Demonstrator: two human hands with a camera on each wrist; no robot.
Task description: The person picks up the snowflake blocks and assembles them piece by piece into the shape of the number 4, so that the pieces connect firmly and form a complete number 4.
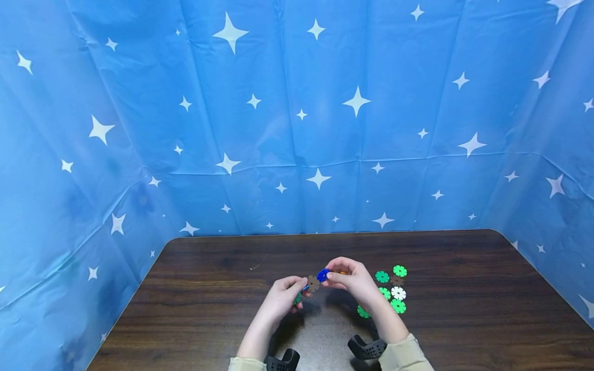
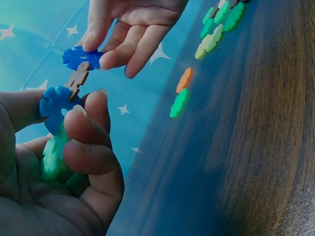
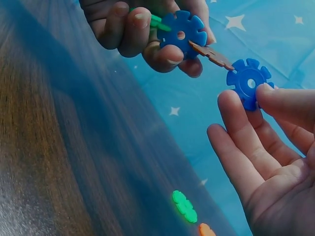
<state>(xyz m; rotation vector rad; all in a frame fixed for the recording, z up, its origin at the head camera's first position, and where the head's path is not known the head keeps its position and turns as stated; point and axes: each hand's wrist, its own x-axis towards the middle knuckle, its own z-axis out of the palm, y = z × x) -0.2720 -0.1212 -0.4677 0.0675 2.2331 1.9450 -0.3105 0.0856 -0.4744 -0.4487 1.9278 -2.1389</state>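
My left hand (image 1: 280,297) pinches a blue notched disc (image 2: 56,109) between thumb and fingers. A green disc (image 2: 55,158) is joined to it and sits within the curled fingers. From the blue disc's other side a brown disc (image 1: 313,283) sticks out at an angle, slotted into it. My right hand (image 1: 355,281) pinches a darker blue notched disc (image 3: 249,83) by its edge, thumb against its face. That disc's rim meets the far edge of the brown one, so the pieces form a chain between both hands, held above the table.
On the dark wooden table (image 1: 209,309), loose discs lie right of my right hand: several green ones (image 1: 398,306), a white one (image 1: 398,292) and a brown one (image 1: 396,280). An orange disc (image 2: 184,80) lies beside a green one (image 2: 179,103). A blue starred curtain (image 1: 287,118) hangs behind.
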